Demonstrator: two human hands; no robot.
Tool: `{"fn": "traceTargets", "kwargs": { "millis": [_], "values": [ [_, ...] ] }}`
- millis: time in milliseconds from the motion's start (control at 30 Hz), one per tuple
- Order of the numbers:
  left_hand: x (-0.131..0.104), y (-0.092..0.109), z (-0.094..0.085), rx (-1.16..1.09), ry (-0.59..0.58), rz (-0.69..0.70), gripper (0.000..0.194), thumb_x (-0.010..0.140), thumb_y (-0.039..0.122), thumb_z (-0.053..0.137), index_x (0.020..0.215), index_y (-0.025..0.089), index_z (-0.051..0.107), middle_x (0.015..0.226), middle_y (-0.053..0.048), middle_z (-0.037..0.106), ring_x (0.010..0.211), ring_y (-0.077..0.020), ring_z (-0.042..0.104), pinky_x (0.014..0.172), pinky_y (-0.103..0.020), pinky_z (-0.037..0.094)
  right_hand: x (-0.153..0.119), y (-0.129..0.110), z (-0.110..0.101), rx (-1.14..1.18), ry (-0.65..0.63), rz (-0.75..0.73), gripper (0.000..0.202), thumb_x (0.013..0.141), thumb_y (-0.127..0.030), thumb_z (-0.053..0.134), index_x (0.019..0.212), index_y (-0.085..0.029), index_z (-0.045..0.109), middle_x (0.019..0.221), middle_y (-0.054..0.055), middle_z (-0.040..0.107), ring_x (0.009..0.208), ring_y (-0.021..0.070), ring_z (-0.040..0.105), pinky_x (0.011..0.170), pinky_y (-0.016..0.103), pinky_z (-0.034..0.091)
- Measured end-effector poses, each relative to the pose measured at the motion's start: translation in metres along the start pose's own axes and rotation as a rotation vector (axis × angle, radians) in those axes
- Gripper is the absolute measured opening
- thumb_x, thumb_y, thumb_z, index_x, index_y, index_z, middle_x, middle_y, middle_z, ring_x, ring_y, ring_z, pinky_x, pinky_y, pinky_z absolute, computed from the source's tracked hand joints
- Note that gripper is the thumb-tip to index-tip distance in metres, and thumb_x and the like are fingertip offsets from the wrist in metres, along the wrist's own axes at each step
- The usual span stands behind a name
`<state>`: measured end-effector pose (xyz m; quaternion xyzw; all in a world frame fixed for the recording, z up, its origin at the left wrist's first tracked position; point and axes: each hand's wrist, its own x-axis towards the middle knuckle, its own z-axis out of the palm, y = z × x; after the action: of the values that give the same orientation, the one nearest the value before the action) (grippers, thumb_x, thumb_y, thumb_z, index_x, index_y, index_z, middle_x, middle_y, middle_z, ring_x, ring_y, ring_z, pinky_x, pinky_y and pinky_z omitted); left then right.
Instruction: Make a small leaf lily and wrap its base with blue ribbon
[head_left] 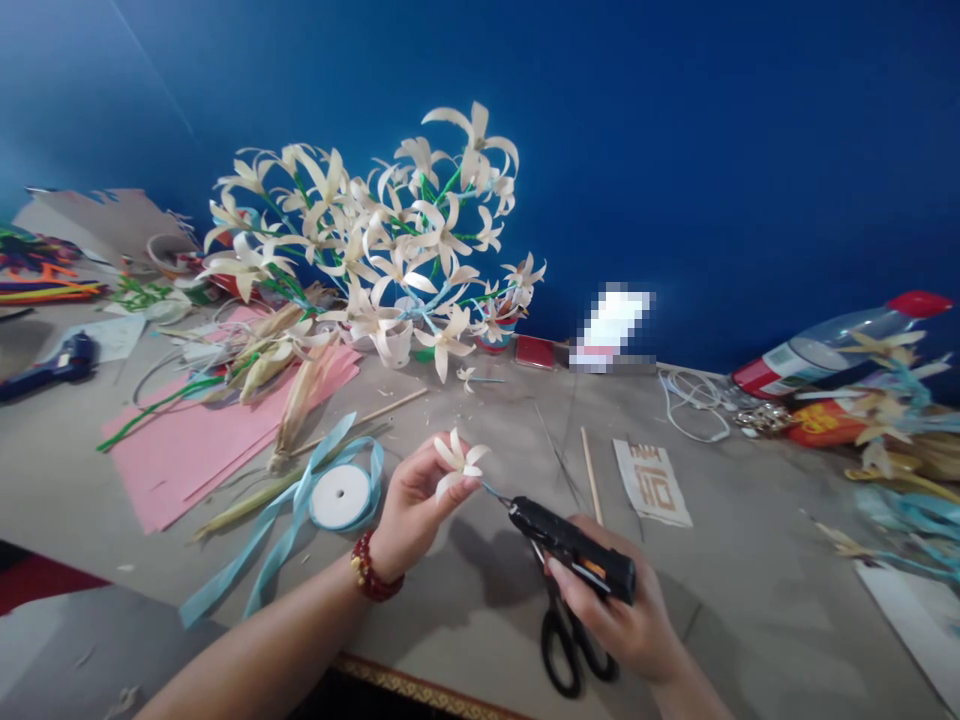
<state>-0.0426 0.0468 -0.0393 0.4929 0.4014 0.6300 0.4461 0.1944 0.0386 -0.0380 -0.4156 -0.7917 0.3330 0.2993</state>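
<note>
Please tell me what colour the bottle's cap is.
The cap is red, clearest in the head view.

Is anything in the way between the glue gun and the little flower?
Nothing visible stands between the glue gun in the right hand and the white flower in the left hand; the scissors lie underneath.

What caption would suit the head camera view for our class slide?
The left hand pinches a cream, thin-petalled flower, and the right hand grips a black, pistol-shaped glue gun.
</note>
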Motion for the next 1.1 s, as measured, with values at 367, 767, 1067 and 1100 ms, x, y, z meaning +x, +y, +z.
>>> {"fn": "traceTargets", "kwargs": {
  "millis": [367,767,1067,1100],
  "values": [
    [-0.001,-0.012,0.004,-0.257,0.165,-0.221,0.014,0.073,0.028,0.082,0.078,0.019,0.073,0.085,-0.002,0.068,0.081,-0.0149,0.058,0.078,-0.027,0.047,-0.001,-0.001,0.001,-0.001,0.015,0.004,0.015,0.091,-0.028,0.051,0.078,-0.02,0.057,0.066,0.002,0.06,0.06,0.0178,0.06,0.054,0.027,0.048],
    [-0.001,-0.006,0.007,-0.33,0.16,-0.241,0.014,0.072,0.026,0.082,0.072,0.018,0.07,0.082,-0.002,0.066,0.08,-0.0146,0.056,0.079,-0.028,0.045,0.003,-0.007,0.0,-0.019,0.024,-0.005,0.012,0.087,-0.026,0.054,0.076,-0.021,0.056,0.062,0.0,0.058,0.057,0.0163,0.058,0.05,0.024,0.045],
    [0.002,-0.005,0.008,-0.355,0.172,-0.24,0.017,0.07,0.027,0.083,0.07,0.018,0.068,0.081,-0.001,0.065,0.079,-0.0144,0.056,0.079,-0.029,0.045,0.004,-0.012,0.001,-0.046,0.048,-0.036,0.01,0.086,-0.025,0.055,0.077,-0.022,0.054,0.06,-0.002,0.057,0.054,0.0153,0.057,0.05,0.024,0.043],
    [0.002,-0.005,0.009,-0.352,0.175,-0.243,0.018,0.07,0.027,0.083,0.069,0.018,0.068,0.081,-0.001,0.065,0.078,-0.0143,0.056,0.079,-0.029,0.045,0.004,-0.012,0.001,-0.047,0.048,-0.03,0.01,0.086,-0.024,0.055,0.077,-0.022,0.054,0.06,-0.002,0.057,0.054,0.0153,0.057,0.05,0.024,0.043]
  ]
}}
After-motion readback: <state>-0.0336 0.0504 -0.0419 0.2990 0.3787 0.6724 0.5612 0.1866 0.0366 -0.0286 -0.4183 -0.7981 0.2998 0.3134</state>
